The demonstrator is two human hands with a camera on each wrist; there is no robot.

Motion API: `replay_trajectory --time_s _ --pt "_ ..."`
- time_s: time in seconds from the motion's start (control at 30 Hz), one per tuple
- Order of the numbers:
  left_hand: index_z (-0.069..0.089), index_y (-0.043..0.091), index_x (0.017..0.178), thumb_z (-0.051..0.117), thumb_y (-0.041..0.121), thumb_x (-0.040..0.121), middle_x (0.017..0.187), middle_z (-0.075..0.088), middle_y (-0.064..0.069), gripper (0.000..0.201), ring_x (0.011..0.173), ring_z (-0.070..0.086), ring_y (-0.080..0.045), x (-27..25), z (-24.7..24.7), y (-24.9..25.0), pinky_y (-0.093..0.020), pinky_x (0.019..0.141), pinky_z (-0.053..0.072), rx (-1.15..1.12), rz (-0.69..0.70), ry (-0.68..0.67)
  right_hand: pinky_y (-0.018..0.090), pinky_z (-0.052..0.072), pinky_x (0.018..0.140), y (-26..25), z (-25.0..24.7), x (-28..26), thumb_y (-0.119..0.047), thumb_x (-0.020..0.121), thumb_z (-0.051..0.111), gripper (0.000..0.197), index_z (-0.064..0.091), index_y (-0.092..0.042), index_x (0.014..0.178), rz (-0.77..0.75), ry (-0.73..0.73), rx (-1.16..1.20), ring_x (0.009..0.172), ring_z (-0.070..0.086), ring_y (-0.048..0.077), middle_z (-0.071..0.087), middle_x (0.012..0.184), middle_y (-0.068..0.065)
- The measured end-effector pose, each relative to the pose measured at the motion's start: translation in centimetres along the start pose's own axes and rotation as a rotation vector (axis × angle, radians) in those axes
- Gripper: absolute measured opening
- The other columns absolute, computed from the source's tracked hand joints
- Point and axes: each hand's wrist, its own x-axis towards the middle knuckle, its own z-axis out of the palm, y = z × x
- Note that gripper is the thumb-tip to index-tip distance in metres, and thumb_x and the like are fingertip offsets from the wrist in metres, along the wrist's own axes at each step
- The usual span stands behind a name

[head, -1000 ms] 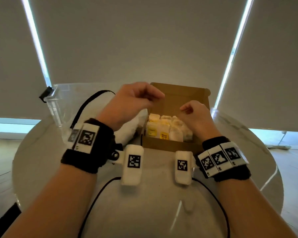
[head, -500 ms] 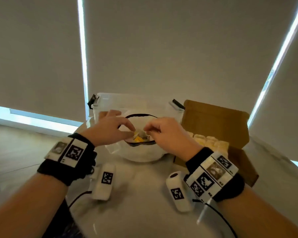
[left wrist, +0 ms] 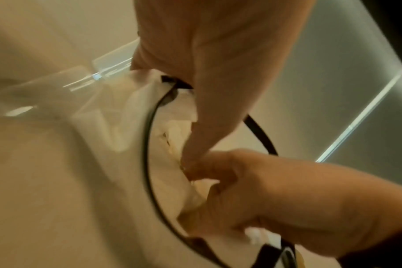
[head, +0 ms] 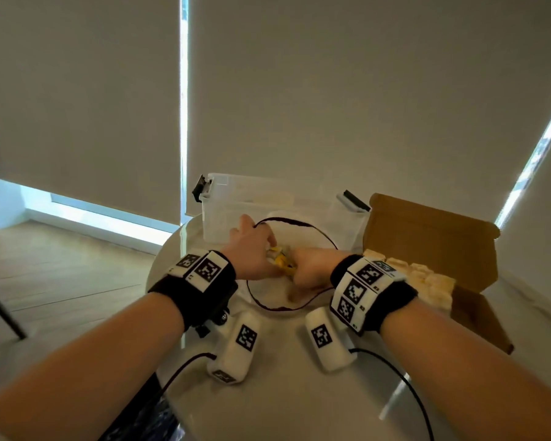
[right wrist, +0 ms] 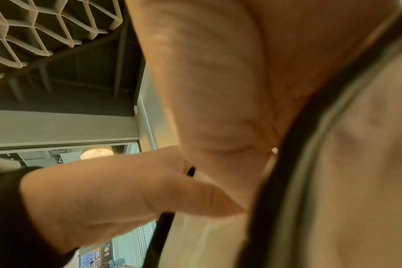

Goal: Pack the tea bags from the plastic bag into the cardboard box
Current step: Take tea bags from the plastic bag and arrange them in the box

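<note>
Step in hand: both hands are down in the mouth of the plastic bag (head: 269,294), gathering tea bags (head: 280,258) to carry to the cardboard box (head: 433,237).
Left hand (head: 252,253): fingers curled in at the far-left side of the bag's opening, closed on the yellow-and-white tea bags; its thumb side lies by the dark rim (head: 299,221) of the bag.
Right hand (head: 310,268): curled into a fist over the tea bags, meeting the left hand knuckle to fingertip; what exactly it grips is hidden under the fist.
Tea bags: a small cluster shows between the two hands, inside the bag; many more already stand in rows in the box (head: 423,275).
Doing it well: I judge a firm pinch from both sides best, lifting the cluster straight up so nothing snags the dark rim or drags the thin plastic along.
Edges: the bag's rim rings both wrists closely; a clear plastic tub (head: 233,202) stands just behind it, touching or nearly so.
Open room: the box sits just right of the bag, lid flap upright at the far side, so the path is a short swing to the right, entering from above or the near side.
Table (head: 287,393): round, with its edge near the left forearm.
</note>
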Motion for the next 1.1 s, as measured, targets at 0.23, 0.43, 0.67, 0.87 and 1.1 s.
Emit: replay_trajectory --time_s 0.23,0.43,0.67,0.87,1.1 --pt "0.041 0.03 0.137 0.068 0.012 0.077 0.128 0.023 -0.011 0.068 0.109 0.037 -0.031 -0.1 -0.5 -0.4 -0.035 0.091 0.044 0.32 -0.016 -0.187 0.037 0.048 0.091 -0.4 -0.2 3.0 -0.001 0.082 0.057 0.048 0.051 -0.009 0.13 -0.068 0.022 0.158 0.112 0.055 0.029 0.058 0.123 0.013" --pt "0.032 0.023 0.139 0.072 0.031 0.078 0.138 0.02 -0.009 0.073 0.12 0.033 -0.032 0.3 -1.1 -0.5 -0.042 0.099 0.042 0.419 0.004 -0.203 0.031 0.037 0.099 -1.1 -0.2 4.0 -0.025 0.088 0.064 0.064 0.032 -0.017 0.143 -0.14 0.059 0.03 0.122 0.049 0.025 0.05 0.137 0.005" --pt "0.039 0.024 0.13 0.076 0.032 0.073 0.128 0.025 -0.009 0.069 0.115 0.033 -0.031 0.9 -0.9 -0.8 -0.04 0.09 0.044 0.326 -0.052 -0.131 0.026 0.035 0.079 -1.3 -0.5 4.4 -0.022 0.09 0.059 0.039 0.051 -0.014 0.127 -0.147 0.111 0.065 0.093 0.049 0.017 0.053 0.106 0.0" --pt "0.031 0.025 0.139 0.081 0.024 0.068 0.134 0.022 -0.01 0.086 0.123 0.028 -0.033 1.2 -0.9 -0.3 -0.044 0.095 0.045 0.319 -0.065 -0.146 0.027 0.038 0.077 -1.5 -0.3 4.2 -0.019 0.089 0.06 0.036 0.054 -0.015 0.124 -0.167 0.15 0.102 0.087 0.05 0.017 0.059 0.11 0.005" --pt "0.019 0.028 0.148 0.081 0.023 0.069 0.137 0.018 -0.01 0.1 0.126 0.024 -0.034 1.5 -0.8 -0.5 -0.044 0.095 0.043 0.286 -0.087 -0.14 0.028 0.039 0.07 -0.9 -1.0 3.7 -0.007 0.085 0.063 0.016 0.068 -0.002 0.099 -0.141 0.3 0.061 0.081 0.053 0.021 0.066 0.104 0.012"
